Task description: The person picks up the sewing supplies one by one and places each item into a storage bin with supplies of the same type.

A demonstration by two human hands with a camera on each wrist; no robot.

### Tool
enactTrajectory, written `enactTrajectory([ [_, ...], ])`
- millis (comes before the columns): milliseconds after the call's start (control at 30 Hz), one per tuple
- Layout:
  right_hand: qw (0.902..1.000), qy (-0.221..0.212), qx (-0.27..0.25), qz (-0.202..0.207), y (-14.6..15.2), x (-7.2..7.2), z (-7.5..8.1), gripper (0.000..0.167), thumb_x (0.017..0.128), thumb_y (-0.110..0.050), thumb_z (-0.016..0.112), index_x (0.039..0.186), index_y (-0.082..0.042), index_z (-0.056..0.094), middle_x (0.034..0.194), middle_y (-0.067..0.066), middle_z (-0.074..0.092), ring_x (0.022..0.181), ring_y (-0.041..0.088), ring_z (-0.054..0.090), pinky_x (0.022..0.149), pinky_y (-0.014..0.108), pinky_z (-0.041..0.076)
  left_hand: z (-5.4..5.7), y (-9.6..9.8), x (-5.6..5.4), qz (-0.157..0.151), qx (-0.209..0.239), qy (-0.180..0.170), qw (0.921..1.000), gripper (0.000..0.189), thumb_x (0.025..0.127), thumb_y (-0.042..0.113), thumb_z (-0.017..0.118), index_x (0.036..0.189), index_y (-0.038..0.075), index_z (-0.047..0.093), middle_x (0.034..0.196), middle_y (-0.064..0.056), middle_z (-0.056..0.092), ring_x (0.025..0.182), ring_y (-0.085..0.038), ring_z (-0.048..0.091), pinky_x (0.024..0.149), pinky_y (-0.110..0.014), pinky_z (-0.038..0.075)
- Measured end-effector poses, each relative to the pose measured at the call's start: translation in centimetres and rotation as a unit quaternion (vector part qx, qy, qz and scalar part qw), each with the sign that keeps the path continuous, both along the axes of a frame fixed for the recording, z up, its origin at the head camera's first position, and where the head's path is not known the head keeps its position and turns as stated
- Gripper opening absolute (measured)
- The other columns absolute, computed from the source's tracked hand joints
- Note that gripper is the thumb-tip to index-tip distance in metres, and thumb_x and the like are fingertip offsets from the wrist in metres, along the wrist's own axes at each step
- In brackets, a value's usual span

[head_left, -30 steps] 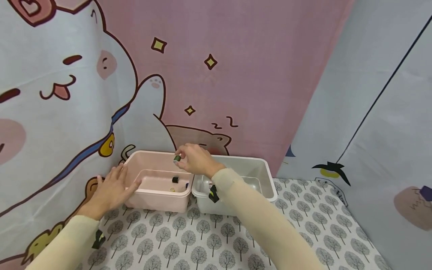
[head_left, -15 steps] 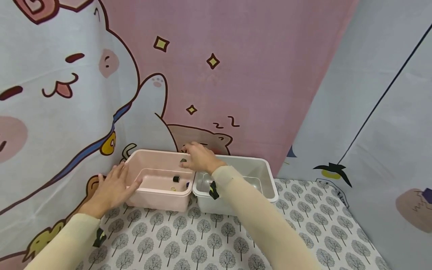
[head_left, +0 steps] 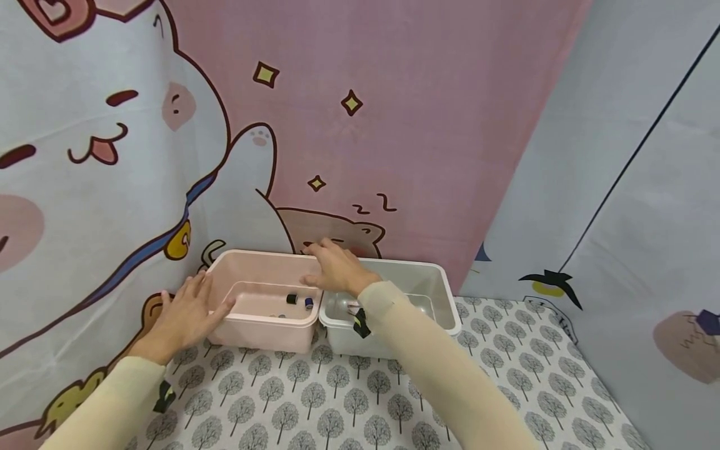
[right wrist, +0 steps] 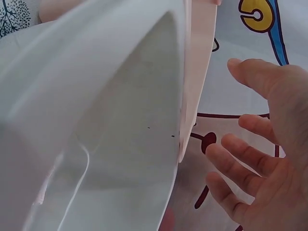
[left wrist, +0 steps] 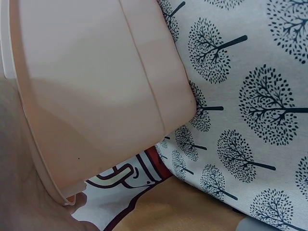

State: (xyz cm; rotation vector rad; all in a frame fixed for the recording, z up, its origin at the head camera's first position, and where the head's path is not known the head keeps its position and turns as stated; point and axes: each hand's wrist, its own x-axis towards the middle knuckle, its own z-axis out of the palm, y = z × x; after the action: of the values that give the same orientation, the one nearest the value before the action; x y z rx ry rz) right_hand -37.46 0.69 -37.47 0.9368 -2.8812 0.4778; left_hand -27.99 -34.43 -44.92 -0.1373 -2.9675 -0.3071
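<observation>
My right hand (head_left: 337, 269) hovers over the adjoining rims of the pink bin (head_left: 259, 331) and the white bin (head_left: 388, 347). Its fingers are spread and hold nothing, as the right wrist view also shows. In the pink bin lie a small black cylinder (head_left: 292, 299) and a small blue one (head_left: 309, 303), both like thread spools. Tiny pieces (head_left: 281, 315) show just above the front wall. My left hand (head_left: 188, 315) rests on the pink bin's left end, fingers extended along the rim and thumb apart; the left wrist view shows its fingertips just past the rim.
Both bins stand side by side against a cartoon-printed cloth backdrop (head_left: 422, 156). Inside the white bin a clear, shiny item (head_left: 341, 302) is partly covered by my right forearm. A tree-patterned cloth (head_left: 315, 400) covers the table in front.
My right hand has let go of the small dark green spool it pinched; its fingers have spread and moved slightly right. The blue spool now shows more fully. My left hand has stayed put.
</observation>
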Motion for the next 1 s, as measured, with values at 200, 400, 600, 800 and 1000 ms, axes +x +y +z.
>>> enactTrajectory([
  [200, 1.0000, -0.001, -0.006, 0.003, 0.6, 0.6, 0.0, 0.078, 0.107, -0.053, 0.084, 0.173, -0.022, 0.056, 0.170, 0.012, 0.059, 0.142, 0.035, 0.072, 0.122, 0.056, 0.062, 0.0, 0.0, 0.1, -0.002, -0.002, -0.004, 1.0000, 0.109, 0.119, 0.073, 0.037, 0.178, -0.016, 0.022, 0.188, -0.043, 0.013, 0.171, -0.072, 0.019, 0.126, -0.103, 0.009],
  [400, 0.9999, 0.002, -0.013, 0.006, 1.2, 1.3, -0.2, 0.075, 0.108, -0.054, 0.083, 0.171, -0.022, 0.057, 0.168, 0.011, 0.061, 0.141, 0.031, 0.071, 0.122, 0.054, 0.062, -0.1, -0.1, 0.0, 0.000, -0.004, -0.005, 1.0000, 0.107, 0.119, 0.071, 0.039, 0.179, -0.015, 0.021, 0.188, -0.044, 0.014, 0.171, -0.072, 0.019, 0.126, -0.103, 0.008],
  [600, 0.9996, 0.018, -0.017, 0.014, 2.1, 2.0, -0.4, 0.073, 0.109, -0.054, 0.081, 0.170, -0.021, 0.059, 0.161, 0.012, 0.065, 0.135, 0.030, 0.072, 0.121, 0.057, 0.062, 0.0, -0.1, 0.0, 0.000, -0.003, -0.004, 1.0000, 0.106, 0.119, 0.072, 0.039, 0.179, -0.014, 0.021, 0.187, -0.043, 0.014, 0.171, -0.072, 0.019, 0.125, -0.103, 0.007],
  [800, 0.9992, 0.031, -0.020, 0.015, 3.7, 2.5, -0.7, 0.070, 0.109, -0.052, 0.082, 0.168, -0.020, 0.061, 0.160, 0.013, 0.065, 0.136, 0.032, 0.072, 0.116, 0.054, 0.064, 0.1, -0.1, 0.1, 0.000, 0.000, -0.005, 1.0000, 0.108, 0.119, 0.074, 0.036, 0.180, -0.014, 0.020, 0.188, -0.043, 0.013, 0.172, -0.072, 0.018, 0.124, -0.104, 0.006],
  [1000, 0.9986, 0.041, -0.028, 0.017, 6.0, 3.3, -0.8, 0.068, 0.109, -0.048, 0.082, 0.166, -0.017, 0.062, 0.156, 0.015, 0.067, 0.137, 0.034, 0.071, 0.117, 0.054, 0.063, 0.2, -0.1, 0.2, 0.002, 0.006, -0.012, 0.9999, 0.110, 0.118, 0.077, 0.035, 0.181, -0.012, 0.018, 0.188, -0.042, 0.012, 0.173, -0.071, 0.016, 0.124, -0.104, 0.003],
])
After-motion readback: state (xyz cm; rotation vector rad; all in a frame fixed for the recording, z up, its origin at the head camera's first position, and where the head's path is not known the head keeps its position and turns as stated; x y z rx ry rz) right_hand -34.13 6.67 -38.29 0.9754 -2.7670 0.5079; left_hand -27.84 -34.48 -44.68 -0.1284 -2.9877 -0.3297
